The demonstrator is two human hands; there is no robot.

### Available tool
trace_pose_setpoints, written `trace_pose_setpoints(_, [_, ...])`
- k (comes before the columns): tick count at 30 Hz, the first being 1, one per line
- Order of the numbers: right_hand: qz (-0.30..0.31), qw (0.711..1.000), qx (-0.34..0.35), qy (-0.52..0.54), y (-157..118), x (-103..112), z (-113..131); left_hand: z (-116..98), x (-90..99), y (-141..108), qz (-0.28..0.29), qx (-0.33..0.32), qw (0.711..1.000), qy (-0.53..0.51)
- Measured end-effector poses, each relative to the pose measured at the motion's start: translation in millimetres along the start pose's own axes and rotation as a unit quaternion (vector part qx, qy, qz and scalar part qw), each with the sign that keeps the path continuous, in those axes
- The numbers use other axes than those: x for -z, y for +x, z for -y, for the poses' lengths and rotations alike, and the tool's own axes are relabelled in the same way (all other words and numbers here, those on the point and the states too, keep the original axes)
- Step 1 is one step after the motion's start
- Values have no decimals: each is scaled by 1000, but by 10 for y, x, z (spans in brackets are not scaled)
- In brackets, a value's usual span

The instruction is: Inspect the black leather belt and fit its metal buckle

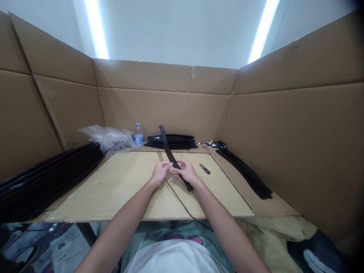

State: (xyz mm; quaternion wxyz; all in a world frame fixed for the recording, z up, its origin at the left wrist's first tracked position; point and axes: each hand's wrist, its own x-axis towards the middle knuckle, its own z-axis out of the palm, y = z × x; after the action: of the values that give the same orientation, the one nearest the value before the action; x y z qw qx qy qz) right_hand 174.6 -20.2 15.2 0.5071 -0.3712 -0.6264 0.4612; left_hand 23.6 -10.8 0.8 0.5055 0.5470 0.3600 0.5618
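Note:
My left hand (161, 170) and my right hand (186, 171) meet over the middle of a pale wooden board (119, 189). Both pinch a long black strip (167, 146) that rises from my fingers toward the back and sticks out below my right hand. A thin black cord (182, 203) runs from my hands down across the board toward my body.
Small snips (204, 168) lie right of my hands. A stack of black strips (173, 141) lies at the back, more at the left (45, 174) and right (247, 174). A water bottle (138, 135) and a clear plastic bag (108, 137) stand behind. Cardboard walls (284, 125) surround the board.

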Motion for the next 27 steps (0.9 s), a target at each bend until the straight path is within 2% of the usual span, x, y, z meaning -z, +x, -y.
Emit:
trace_pose_setpoints(6, [25, 999, 20, 29, -34, 7, 34, -5, 15, 6, 4, -1, 1000, -7])
trace_pose_setpoints(20, [66, 994, -15, 88, -94, -21, 157, -35, 43, 2, -7, -14, 1000, -8])
trace_pose_setpoints(27, [58, 998, 5, 36, -60, -24, 47, 6, 35, 13, -30, -17, 999, 29])
